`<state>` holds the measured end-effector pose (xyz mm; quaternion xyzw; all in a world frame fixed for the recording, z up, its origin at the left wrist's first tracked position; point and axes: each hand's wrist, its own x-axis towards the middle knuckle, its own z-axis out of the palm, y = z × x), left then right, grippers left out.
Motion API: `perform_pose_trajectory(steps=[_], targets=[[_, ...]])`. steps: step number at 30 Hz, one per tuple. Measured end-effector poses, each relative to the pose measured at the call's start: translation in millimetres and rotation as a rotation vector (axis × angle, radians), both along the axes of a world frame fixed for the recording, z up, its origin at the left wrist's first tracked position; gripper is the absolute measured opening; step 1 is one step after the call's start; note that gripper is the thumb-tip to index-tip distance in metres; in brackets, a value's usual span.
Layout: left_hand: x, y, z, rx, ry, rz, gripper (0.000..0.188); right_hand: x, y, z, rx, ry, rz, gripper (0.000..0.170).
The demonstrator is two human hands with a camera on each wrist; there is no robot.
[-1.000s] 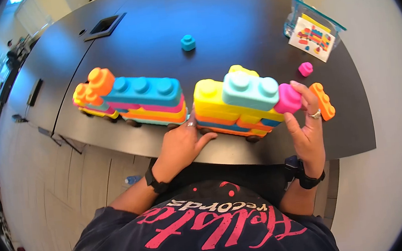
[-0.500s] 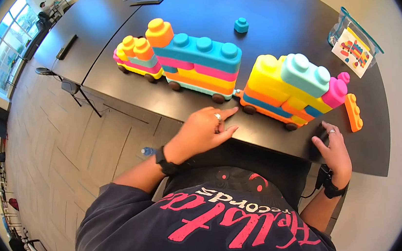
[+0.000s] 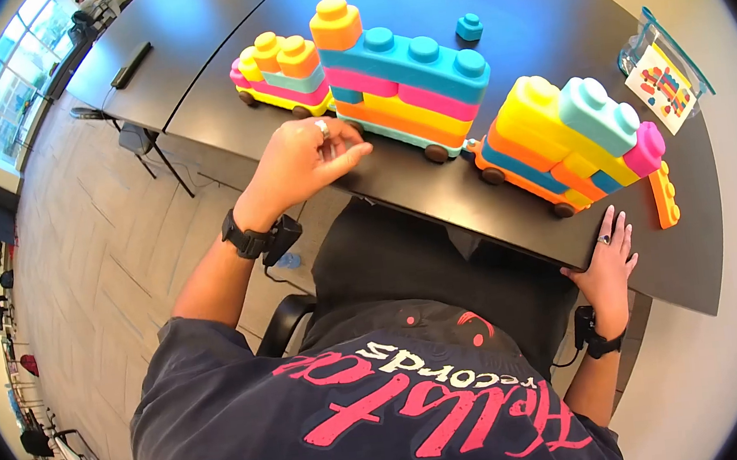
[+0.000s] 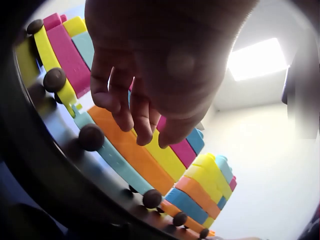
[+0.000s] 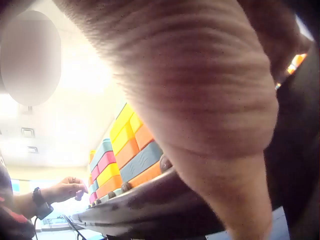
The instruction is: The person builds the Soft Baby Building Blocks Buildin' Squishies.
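A toy train of soft building blocks on dark wheels stands along the table's near side. Its small front car (image 3: 285,73) carries yellow, pink and orange blocks. Behind it comes the middle car (image 3: 408,91), topped by a long blue block and an orange one. The rear car (image 3: 549,148) bears yellow, orange and pale blue blocks, with a pink block (image 3: 647,149) at its end. My left hand (image 3: 303,160) hovers before the middle car's front end, fingers loosely bent and holding nothing (image 4: 142,112). My right hand (image 3: 605,275) rests on the table edge below the rear car, fingers spread.
A long orange block (image 3: 665,196) lies right of the rear car. Farther back sits a small blue block (image 3: 469,28). A clear bag with a picture card (image 3: 661,90) stands at the right. The table's front edge (image 3: 476,229) runs just before the train.
My right hand has left the rear car's pink block and come down onto the table edge. My left hand has moved left from the joint between the middle and rear cars.
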<state>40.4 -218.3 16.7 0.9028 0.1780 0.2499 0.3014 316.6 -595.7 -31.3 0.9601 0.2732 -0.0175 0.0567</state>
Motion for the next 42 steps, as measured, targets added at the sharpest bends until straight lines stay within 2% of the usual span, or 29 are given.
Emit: perform_pose_trajectory(steps=[2, 3, 4, 5, 7, 9, 10, 11, 13, 15, 17, 19, 21, 24, 25, 27, 29, 31, 33, 35, 36, 37, 39, 41, 42], targets=[[-3.8, 10.1, -9.6, 0.189, 0.05, -0.023, 0.024, 2.0, -2.9, -10.7, 0.044, -0.077, -0.035, 0.149], [-7.4, 15.5, -18.1, 0.252, 0.11, -0.066, 0.025, 1.3, -4.9, -10.3, 0.096, -0.075, 0.017, 0.148], [-9.3, 15.2, -19.9, 0.245, 0.121, -0.096, 0.027, -0.2, -8.2, -7.6, 0.146, -0.075, 0.06, 0.147], [-8.9, 13.8, -22.5, 0.239, 0.131, -0.137, 0.029, -3.0, -10.6, 2.1, 0.146, -0.086, 0.009, 0.147], [-9.5, 19.0, -32.3, 0.121, 0.123, -0.141, 0.035, -2.1, -17.5, 28.9, 0.121, 0.069, 0.2, 0.142], [-7.7, 20.5, -32.0, 0.095, 0.145, -0.145, 0.04, 16.3, -34.8, 36.7, 0.143, 0.215, 0.278, 0.138], [-7.0, 20.9, -29.7, 0.082, 0.179, -0.147, 0.041, 26.6, -37.6, 51.4, 0.179, 0.376, 0.271, 0.136], [-6.4, 21.3, -26.5, 0.072, 0.213, -0.141, 0.043, 32.4, -37.1, 65.3, 0.293, 0.458, 0.334, 0.135], [-4.0, 22.2, -21.0, 0.045, 0.3, -0.1, 0.043, 15.2, -11.9, 89.1, 0.622, 0.615, 0.266, 0.132], [1.4, 18.6, -15.4, 0.001, 0.366, -0.024, 0.041, 11.8, 17.9, 79.7, 0.51, 0.432, 0.277, 0.125], [5.6, 20.4, -20.3, 0.003, 0.35, -0.005, 0.042, 14.6, 37.2, 77.2, 0.544, 0.502, 0.273, 0.08], [10.5, 20.5, -22.8, 0.005, 0.335, 0.023, 0.044, 17.8, 49.5, 61.6, 0.673, 0.498, 0.204, 0.062], [16.9, 14.0, -26.1, 0.006, 0.31, 0.125, 0.047, 19.6, 56.1, 37.5, 0.915, 0.426, 0.305, 0.054], [21.4, 6.3, -34.9, 0.05, 0.322, 0.21, 0.046, 23.4, 60.4, 29.5, 0.869, 0.324, 0.42, 0.055], [24.1, 2.5, -38.7, 0.087, 0.32, 0.25, 0.047, 26.9, 60.4, 24.6, 0.861, 0.335, 0.424, 0.062], [28.4, -5.9, -40.5, 0.144, 0.304, 0.272, 0.046, 29.2, 58.5, 28.8, 0.807, 0.458, 0.376, 0.072], [28.6, -2.1, -47.6, 0.164, 0.281, 0.262, 0.048, 51.4, 45.8, 32.6, 0.8, 0.537, 0.424, 0.077], [33.7, -3.2, -45.6, 0.148, 0.3, 0.262, 0.049, 86.9, 27.9, 59.5, 0.429, 0.761, 0.547, 0.078], [36.9, -5.9, -43.2, 0.104, 0.311, 0.252, 0.05, 126.2, 22.8, 75.3, 0.291, 0.586, 0.546, 0.068], [39.2, -7.2, -40.8, 0.081, 0.339, 0.281, 0.052, 166.8, 46.2, 73.8, 0.311, 0.318, 0.641, 0.056], [41.0, -7.6, -37.7, 0.067, 0.355, 0.274, 0.052, 178.7, 70.5, 70.1, 0.318, 0.292, 0.593, 0.059], [42.0, -6.9, -35.2, 0.054, 0.366, 0.267, 0.053, 181.4, 89.7, 60.1, 0.326, 0.297, 0.604, 0.059], [41.6, -7.1, -34.3, 0.054, 0.378, 0.284, 0.054, 187.4, 119.9, 37.7, 0.415, 0.149, 0.687, 0.056], [41.3, -8.4, -36.3, 0.011, 0.394, 0.323, 0.054, 189.6, 133.5, 21.0, 0.322, 0.141, 0.704, 0.054], [42.0, -11.7, -36.5, 0.009, 0.386, 0.329, 0.054, 186.4, 129.6, 17.7, 0.369, 0.101, 0.672, 0.046]])
